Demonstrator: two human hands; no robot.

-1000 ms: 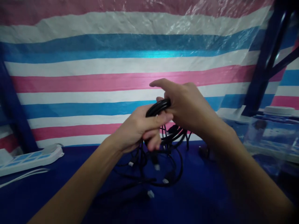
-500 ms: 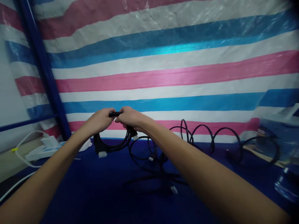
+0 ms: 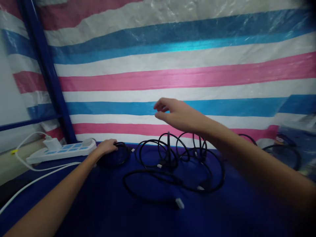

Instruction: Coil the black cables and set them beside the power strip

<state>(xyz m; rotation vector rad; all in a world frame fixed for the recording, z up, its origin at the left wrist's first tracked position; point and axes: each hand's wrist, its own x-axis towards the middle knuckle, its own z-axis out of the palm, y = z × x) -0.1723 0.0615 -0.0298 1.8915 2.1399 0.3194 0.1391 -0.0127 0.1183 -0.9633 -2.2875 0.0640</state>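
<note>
Currently, loose black cables (image 3: 169, 151) are spread below right hand (image 3: 175, 113), grip apart; coiled cable (image 3: 125, 158) near tabletop's (image 3: 98, 204) back edge is touched by left hand (image 3: 107, 146), closure unclear.

From here, no legible word, number, brand or sign anywhere near the left hand (image 3: 108, 146) or beyond.

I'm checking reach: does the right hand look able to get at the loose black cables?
Probably yes: the right hand appears empty, raised above the loose black cables, with nothing visible between them.
</note>
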